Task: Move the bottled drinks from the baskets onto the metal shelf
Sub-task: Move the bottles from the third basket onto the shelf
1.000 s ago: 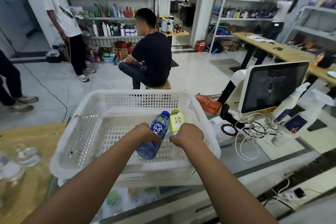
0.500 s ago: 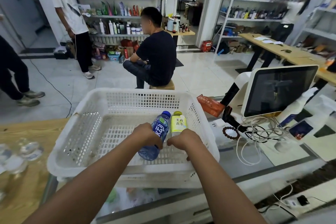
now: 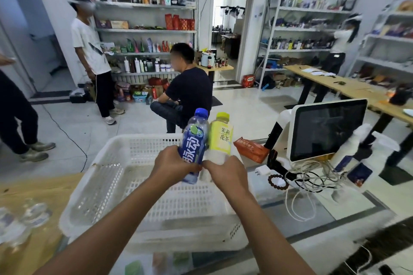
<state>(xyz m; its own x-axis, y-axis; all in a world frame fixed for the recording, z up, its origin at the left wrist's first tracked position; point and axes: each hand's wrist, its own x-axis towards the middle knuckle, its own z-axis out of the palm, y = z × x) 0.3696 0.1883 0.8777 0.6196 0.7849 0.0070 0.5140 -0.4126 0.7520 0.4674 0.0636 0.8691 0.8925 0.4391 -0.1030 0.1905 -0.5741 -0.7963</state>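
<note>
Left hand (image 3: 173, 164) gripped the blue bottle (image 3: 194, 144) and right hand (image 3: 225, 173) wrapped the yellow tea bottle (image 3: 220, 137), both held upright, touching side by side above the white basket (image 3: 107, 176) on the table; keeping each grip firm and the bottles vertical should serve the carry to the metal shelf (image 3: 299, 50)

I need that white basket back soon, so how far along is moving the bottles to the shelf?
Done, it seems: the white basket shows no bottles left inside. In hand: the left hand grips the blue bottle and the right hand grips the yellow-green tea bottle, both lifted above the basket. Left: carrying both to a metal shelf and setting them down.
</note>
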